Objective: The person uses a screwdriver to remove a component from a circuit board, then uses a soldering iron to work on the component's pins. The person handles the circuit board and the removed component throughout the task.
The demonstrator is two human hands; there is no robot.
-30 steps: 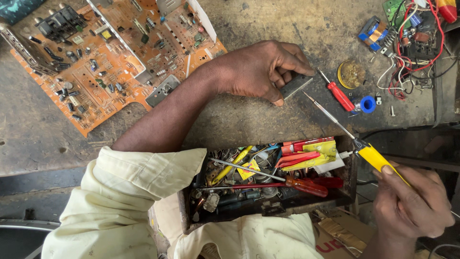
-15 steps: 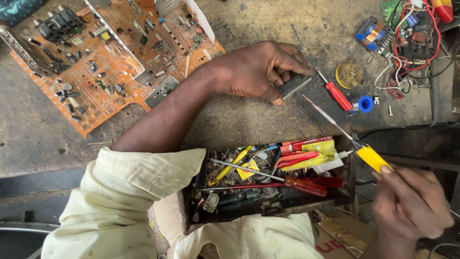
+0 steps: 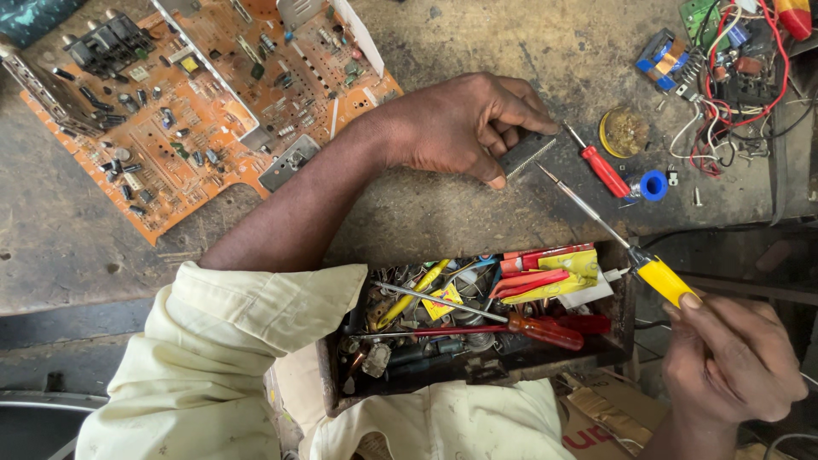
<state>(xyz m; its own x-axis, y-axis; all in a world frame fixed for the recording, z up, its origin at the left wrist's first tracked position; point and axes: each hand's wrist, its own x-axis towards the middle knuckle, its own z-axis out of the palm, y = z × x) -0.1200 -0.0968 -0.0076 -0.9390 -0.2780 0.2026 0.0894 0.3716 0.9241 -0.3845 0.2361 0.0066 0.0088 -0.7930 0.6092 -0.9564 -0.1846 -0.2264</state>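
Far left, the orange circuit board [image 3: 196,102] lay flat on the worn workbench [image 3: 443,209], untouched. Then the left hand [image 3: 464,128]: fingers curled in tight, thumb pressed down, pinning a long grey chip [image 3: 528,153] against the bench top. Right at that chip's end sat the metal tip of the yellow-handled screwdriver [image 3: 630,251], its shaft slanting down toward the lower right. Below, the open toolbox [image 3: 477,328] sat crammed with screwdrivers and odd parts. A red-handled screwdriver [image 3: 601,166] lay just beside the chip, a blue spool [image 3: 653,185] near it, tangled wires [image 3: 733,94] beyond. And far right, the right hand [image 3: 728,362] was closed firmly round the yellow handle, fingers wrapped, thumb on top.
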